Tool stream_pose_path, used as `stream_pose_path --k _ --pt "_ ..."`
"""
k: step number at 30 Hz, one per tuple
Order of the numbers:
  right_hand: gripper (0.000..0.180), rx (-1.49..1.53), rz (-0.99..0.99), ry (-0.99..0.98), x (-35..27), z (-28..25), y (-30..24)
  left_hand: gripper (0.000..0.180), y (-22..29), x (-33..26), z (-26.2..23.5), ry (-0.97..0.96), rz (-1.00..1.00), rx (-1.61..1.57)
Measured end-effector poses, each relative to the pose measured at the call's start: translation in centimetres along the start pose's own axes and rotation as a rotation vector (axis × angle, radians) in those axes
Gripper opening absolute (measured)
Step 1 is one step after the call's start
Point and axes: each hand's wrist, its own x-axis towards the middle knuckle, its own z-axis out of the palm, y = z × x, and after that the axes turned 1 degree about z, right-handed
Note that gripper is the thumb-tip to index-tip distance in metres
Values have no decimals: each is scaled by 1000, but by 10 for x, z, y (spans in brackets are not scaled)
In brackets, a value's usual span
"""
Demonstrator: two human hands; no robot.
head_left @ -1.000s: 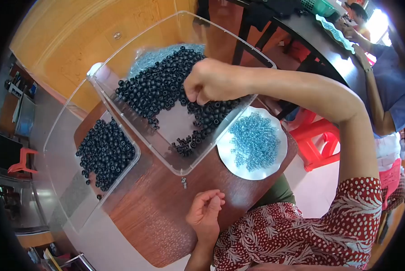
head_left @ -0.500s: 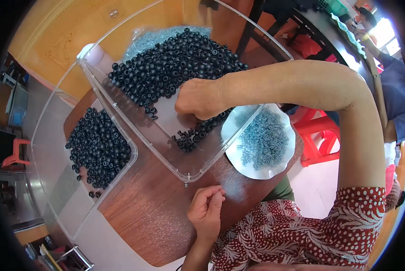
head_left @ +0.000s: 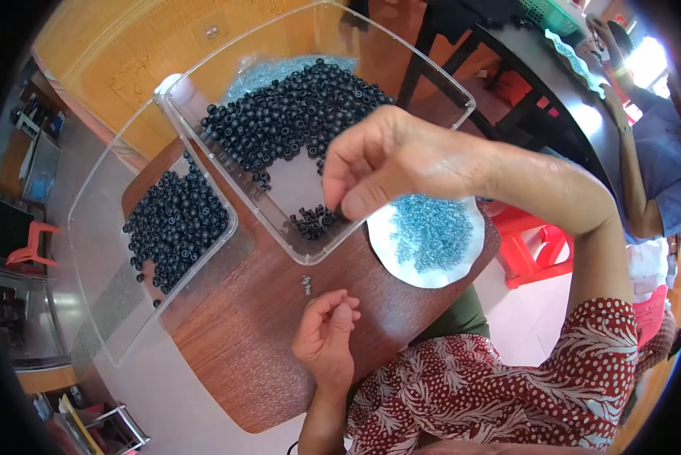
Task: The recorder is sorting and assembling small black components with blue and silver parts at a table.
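My right hand (head_left: 393, 163) is raised over the near right side of a clear plastic box (head_left: 306, 259), fingers curled toward the thumb. What it pinches, if anything, I cannot make out. Under it, a small cluster of black beads (head_left: 311, 223) lies in the box's near corner, apart from a large heap of black beads (head_left: 295, 114). My left hand (head_left: 325, 339) is low over the brown wooden table (head_left: 261, 341), thumb and fingertips pressed together; anything between them is too small to tell. A few tiny greyish pieces (head_left: 306, 285) are just beyond its fingertips.
A white scalloped plate (head_left: 431, 282) of small clear-blue beads (head_left: 435, 235) sits right of the box. Left, another clear compartment holds more black beads (head_left: 177, 227). A red stool (head_left: 541, 254) stands beyond the plate. Another person (head_left: 651, 152) works at a dark table (head_left: 537, 68).
My right hand has come up from inside the box, turning so the thumb and curled fingers show. My left hand stays pinched. The box now appears farther from my left hand.
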Motion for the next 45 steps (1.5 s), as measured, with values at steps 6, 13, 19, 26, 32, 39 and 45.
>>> stream_pose_path --k 6,13,19,26,32,39,45 --pt "16 211 -34 -108 -38 39 1 20 36 -8 14 -27 48 -250" --pt "14 396 67 -132 -34 73 34 21 30 -19 14 70 172 -145" --pt "11 322 78 -24 -30 99 60 27 16 -19 -4 46 55 -198" --pt "20 -44 -320 217 -44 125 77 31 2 -20 -17 48 60 -288" --pt "27 -205 -521 391 -42 136 91 30 6 -23 -20 -13 -160 -451" --pt "29 -313 -537 353 -49 139 95 25 -1 -27 -33 -99 -271 -479" --pt "32 -280 -637 434 -50 147 102 27 -5 -35 -31 -85 -382 -711"
